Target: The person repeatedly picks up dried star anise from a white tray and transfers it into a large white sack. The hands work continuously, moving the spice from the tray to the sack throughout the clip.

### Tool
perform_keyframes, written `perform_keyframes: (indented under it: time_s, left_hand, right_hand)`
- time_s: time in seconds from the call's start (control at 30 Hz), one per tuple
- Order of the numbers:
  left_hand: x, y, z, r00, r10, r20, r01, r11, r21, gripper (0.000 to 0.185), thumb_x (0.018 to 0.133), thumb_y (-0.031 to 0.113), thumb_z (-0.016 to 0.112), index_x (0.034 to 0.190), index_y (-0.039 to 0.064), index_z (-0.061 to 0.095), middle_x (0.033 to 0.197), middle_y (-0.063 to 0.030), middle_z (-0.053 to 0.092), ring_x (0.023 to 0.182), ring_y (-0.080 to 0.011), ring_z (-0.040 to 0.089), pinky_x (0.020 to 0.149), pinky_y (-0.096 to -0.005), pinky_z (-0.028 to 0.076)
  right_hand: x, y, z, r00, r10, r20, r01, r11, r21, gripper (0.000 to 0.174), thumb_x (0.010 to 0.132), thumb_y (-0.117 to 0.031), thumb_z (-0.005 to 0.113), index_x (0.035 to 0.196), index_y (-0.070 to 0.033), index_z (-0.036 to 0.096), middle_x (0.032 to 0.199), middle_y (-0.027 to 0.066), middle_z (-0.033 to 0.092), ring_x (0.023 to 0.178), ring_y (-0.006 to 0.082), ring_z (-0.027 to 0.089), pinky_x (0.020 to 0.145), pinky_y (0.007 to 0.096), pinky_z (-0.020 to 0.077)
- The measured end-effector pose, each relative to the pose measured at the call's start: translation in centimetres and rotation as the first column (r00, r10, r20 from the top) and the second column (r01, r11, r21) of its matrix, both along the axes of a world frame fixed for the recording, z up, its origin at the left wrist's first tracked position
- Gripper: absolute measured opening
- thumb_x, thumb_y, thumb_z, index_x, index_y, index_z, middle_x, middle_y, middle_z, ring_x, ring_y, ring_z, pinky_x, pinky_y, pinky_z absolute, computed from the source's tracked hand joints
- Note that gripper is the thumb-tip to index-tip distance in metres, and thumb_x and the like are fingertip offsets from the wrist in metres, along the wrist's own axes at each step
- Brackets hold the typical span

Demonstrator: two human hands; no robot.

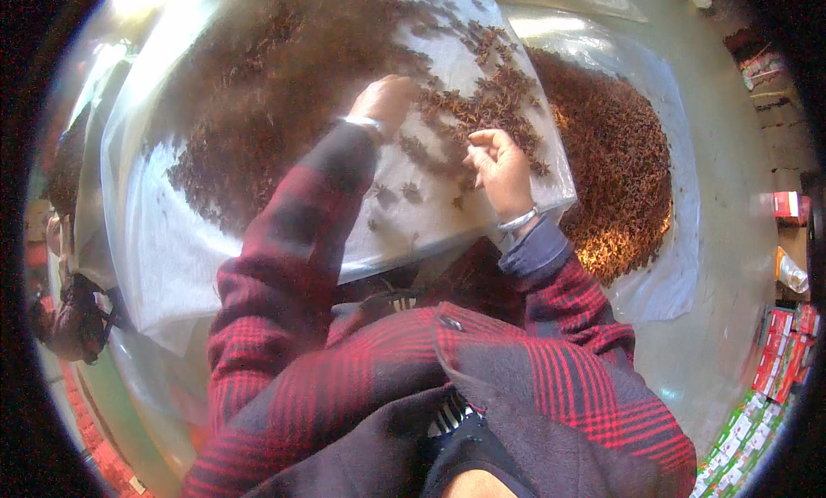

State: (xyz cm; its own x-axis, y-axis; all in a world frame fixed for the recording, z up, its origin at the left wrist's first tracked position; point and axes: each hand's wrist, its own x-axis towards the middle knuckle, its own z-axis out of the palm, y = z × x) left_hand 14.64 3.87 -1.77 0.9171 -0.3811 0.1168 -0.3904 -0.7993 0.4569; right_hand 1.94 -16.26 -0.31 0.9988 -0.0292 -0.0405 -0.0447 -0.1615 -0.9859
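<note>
Dried star anise [477, 104] lies loose on a white plastic sheet [426, 227] in front of me. A much larger, partly blurred heap of star anise [258, 110] covers the sheet's left and far side. My left hand [387, 101] reaches over the sheet between the heap and the loose pieces, its back towards me and its fingertips hidden. Closer to me, beside the loose pieces, is my right hand [505, 172], with the fingers curled in. Whether either hand holds a piece is not clear. A few single star anise pods [410, 189] lie between my forearms.
Right of the sheet, another heap of star anise [613, 162] rests on a separate plastic sheet [677, 252]. Red boxes [777, 349] and green-and-white boxes [735, 443] line the right rim. At far left stands a dark, bag-like object [74, 317].
</note>
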Motion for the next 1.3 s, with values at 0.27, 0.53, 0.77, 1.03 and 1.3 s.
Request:
perform_keyframes:
  time_s: [0.27, 0.53, 0.77, 1.03, 1.3]
  left_hand:
    - [1.6, -2.0, -1.2, 0.999, 0.031, -0.022, -0.026, 0.981, 0.193, 0.029, 0.075, 0.017, 0.061, 0.103, 0.010, 0.061, 0.100, -0.0149, 0.062, 0.095, -0.0327, 0.058, 0.081, -0.0382, 0.048]
    - [-1.7, 1.4, -0.4, 0.966, 0.052, -0.252, -0.111, 0.967, -0.228, 0.036, 0.070, 0.010, 0.068, 0.103, 0.002, 0.058, 0.095, -0.0141, 0.063, 0.082, -0.0239, 0.062, 0.070, -0.0338, 0.051]
    - [-5.7, 1.9, 3.4, 0.746, -0.299, -0.594, -0.306, 0.638, -0.706, 0.029, 0.075, 0.006, 0.067, 0.101, -0.002, 0.058, 0.088, -0.0085, 0.062, 0.076, -0.0160, 0.060, 0.067, -0.0299, 0.051]
    - [-8.1, 0.7, 2.3, 0.828, -0.279, -0.487, -0.041, 0.835, -0.549, 0.016, 0.075, 0.011, 0.066, 0.088, 0.003, 0.064, 0.078, -0.0058, 0.064, 0.069, -0.0120, 0.059, 0.064, -0.0280, 0.050]
    - [-0.6, -1.1, -1.2, 0.998, 0.054, 0.013, -0.056, 0.990, 0.131, 0.020, 0.076, 0.014, 0.060, 0.095, 0.008, 0.063, 0.092, -0.0162, 0.065, 0.087, -0.0344, 0.062, 0.075, -0.0406, 0.049]
  right_hand:
    - [-2.0, -0.2, -0.4, 0.993, 0.061, -0.105, -0.049, 0.992, 0.119, 0.015, 0.086, -0.002, 0.055, 0.102, -0.001, 0.055, 0.079, 0.0048, 0.062, 0.056, 0.0033, 0.048, 0.049, 0.0181, 0.0403]
    - [-2.0, 1.0, -0.1, 0.992, 0.098, -0.083, -0.086, 0.987, 0.132, 0.014, 0.087, -0.003, 0.055, 0.101, -0.001, 0.056, 0.078, 0.0040, 0.061, 0.054, 0.0038, 0.048, 0.049, 0.0187, 0.0405]
    - [-0.6, 1.9, 1.0, 0.982, 0.133, -0.134, -0.101, 0.969, 0.224, 0.029, 0.090, -0.012, 0.054, 0.116, -0.001, 0.051, 0.088, 0.0052, 0.062, 0.069, 0.0070, 0.056, 0.059, 0.0211, 0.0464]
    - [-0.1, 2.8, -1.2, 0.975, 0.167, -0.148, -0.096, 0.913, 0.395, 0.025, 0.085, -0.006, 0.059, 0.109, 0.000, 0.056, 0.098, 0.0074, 0.062, 0.079, 0.0116, 0.060, 0.068, 0.0255, 0.0512]
    - [0.1, 2.7, -0.1, 0.987, -0.105, -0.123, 0.147, 0.897, 0.416, 0.015, 0.086, 0.001, 0.053, 0.100, 0.001, 0.058, 0.094, 0.0102, 0.061, 0.074, 0.0153, 0.061, 0.062, 0.0266, 0.0528]
